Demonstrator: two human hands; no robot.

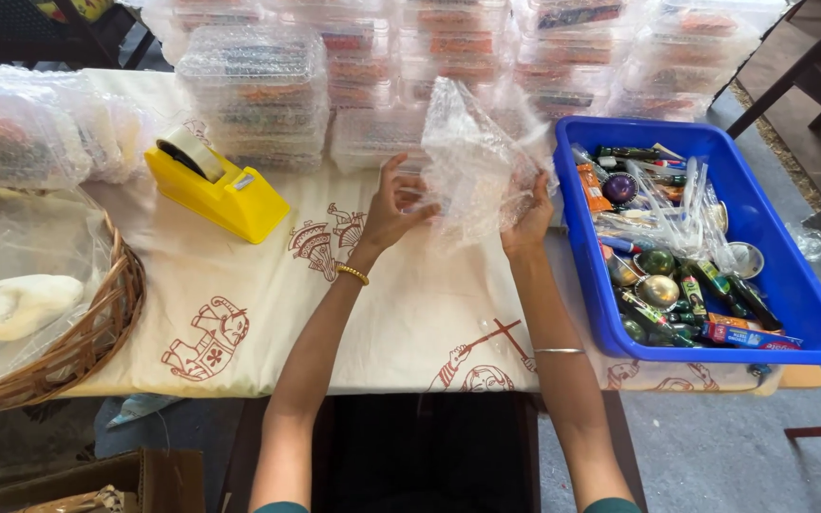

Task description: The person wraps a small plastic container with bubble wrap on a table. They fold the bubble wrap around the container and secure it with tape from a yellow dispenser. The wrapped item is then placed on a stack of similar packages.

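Both hands are up over the worktop [410, 313], and they hold one sheet of bubble wrap [475, 166] between them. The left hand [393, 211] has its fingers [399, 173] bent around the left edge of the sheet, pinching it. The right hand [531, 217] has its fingers closed on the right edge of the same sheet, though the wrap hides most of them. The sheet is crumpled and stands up in the air above the cloth, so it does not lie flat. A gold bangle [353, 275] sits on the left wrist, and a thin silver bangle [559, 351] sits on the right arm. Just to the right of the right fingers is a blue plastic tray [810, 313], full of small bright things like little bottles, round balls and tubes. Well to the left of the left fingers stands a yellow tape dispenser [216, 190] with a roll of clear tape on it. Farther left is a round wicker basket [97, 332] with a clear plastic bag and a white lump inside. Behind the fingers, at the far side of the worktop, sit many stacks of wrapped packs [258, 95], all covered in bubble wrap. The cloth on the worktop is cream with red-brown drawings of an elephant and people.
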